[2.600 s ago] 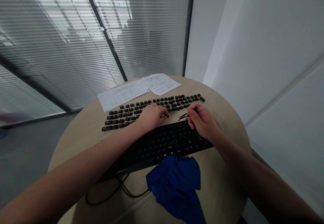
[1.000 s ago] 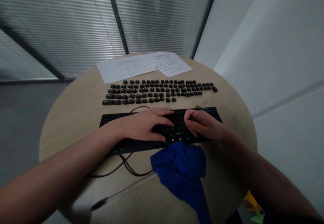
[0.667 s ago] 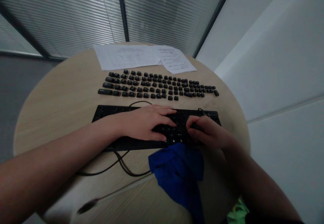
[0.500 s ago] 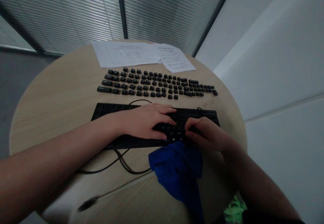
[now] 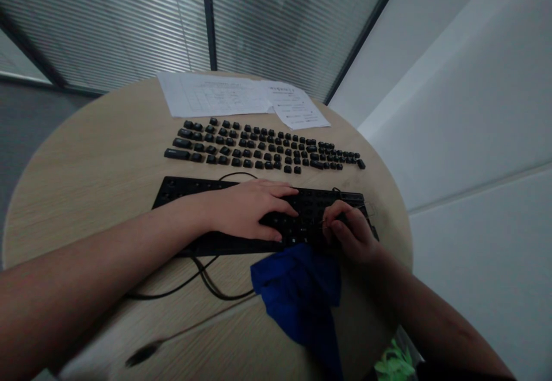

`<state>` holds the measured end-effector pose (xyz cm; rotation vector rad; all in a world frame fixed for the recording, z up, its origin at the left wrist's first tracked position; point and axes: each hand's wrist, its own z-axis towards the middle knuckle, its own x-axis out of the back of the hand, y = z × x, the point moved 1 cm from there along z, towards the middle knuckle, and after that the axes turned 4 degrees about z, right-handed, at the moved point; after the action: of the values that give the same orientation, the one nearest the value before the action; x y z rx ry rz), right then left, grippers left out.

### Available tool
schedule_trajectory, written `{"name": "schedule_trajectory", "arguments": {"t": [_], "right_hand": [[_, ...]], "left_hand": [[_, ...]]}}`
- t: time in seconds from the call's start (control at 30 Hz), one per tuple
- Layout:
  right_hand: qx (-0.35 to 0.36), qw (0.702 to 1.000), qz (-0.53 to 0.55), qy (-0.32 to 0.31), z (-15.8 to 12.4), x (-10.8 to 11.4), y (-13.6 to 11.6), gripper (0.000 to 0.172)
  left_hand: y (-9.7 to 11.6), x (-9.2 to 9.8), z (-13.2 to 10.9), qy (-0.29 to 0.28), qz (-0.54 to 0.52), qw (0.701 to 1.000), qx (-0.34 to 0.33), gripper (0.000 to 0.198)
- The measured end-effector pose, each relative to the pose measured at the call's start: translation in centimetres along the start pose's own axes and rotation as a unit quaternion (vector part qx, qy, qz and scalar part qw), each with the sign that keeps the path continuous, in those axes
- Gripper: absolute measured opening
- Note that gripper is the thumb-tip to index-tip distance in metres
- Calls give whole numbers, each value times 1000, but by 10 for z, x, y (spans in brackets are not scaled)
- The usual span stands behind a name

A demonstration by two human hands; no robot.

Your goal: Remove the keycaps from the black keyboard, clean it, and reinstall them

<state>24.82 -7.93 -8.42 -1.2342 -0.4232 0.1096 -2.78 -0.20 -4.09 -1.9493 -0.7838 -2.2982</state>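
Right hand (image 5: pixel 350 231) pinching, wire tool (image 5: pixel 369 215) now exposed

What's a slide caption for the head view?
Left hand spread on black keyboard, right hand holding a thin wire tool over it, loose keycaps in rows beyond.

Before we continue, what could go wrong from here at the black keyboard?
The bare right hand pinches a thin wire tool at the long black keyboard; a slip might scratch it.

The small black keycaps lie loose in rows just beyond the keyboard, so a nudge from the spread, bare left hand could jumble them.

The crumpled blue cloth lies at the keyboard's near edge, close to the right hand, and might get in its way.
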Motion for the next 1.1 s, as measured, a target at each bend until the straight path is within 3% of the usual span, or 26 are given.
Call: {"name": "schedule_trajectory", "arguments": {"t": [0.27, 0.43, 0.57, 0.67, 0.83, 1.1], "right_hand": [[-49, 997, -33, -58, 15, 4, -14, 23], [53, 978, -153, -131, 22, 1, -32, 17], [125, 956, -218, -149, 22, -4, -39, 12], [137, 955, -226, -138, 20, -6, -35, 12], [117, 980, -145, -74, 10, -2, -17, 12], [73, 988, -119, -61, 1, 3, -4, 14]], "left_hand": [[1, 2, 0, -15, 18, 1000, -4, 52], [2, 3, 0, -19, 16, 1000, -1, 52], [3, 4, 1, -22, 15, 1000, 4, 51], [4, 5, 1, -20, 14, 1000, 5, 51], [3, 4, 0, -19, 17, 1000, 1, 52], [2, 4, 1, -23, 20, 1000, -2, 54]]}}
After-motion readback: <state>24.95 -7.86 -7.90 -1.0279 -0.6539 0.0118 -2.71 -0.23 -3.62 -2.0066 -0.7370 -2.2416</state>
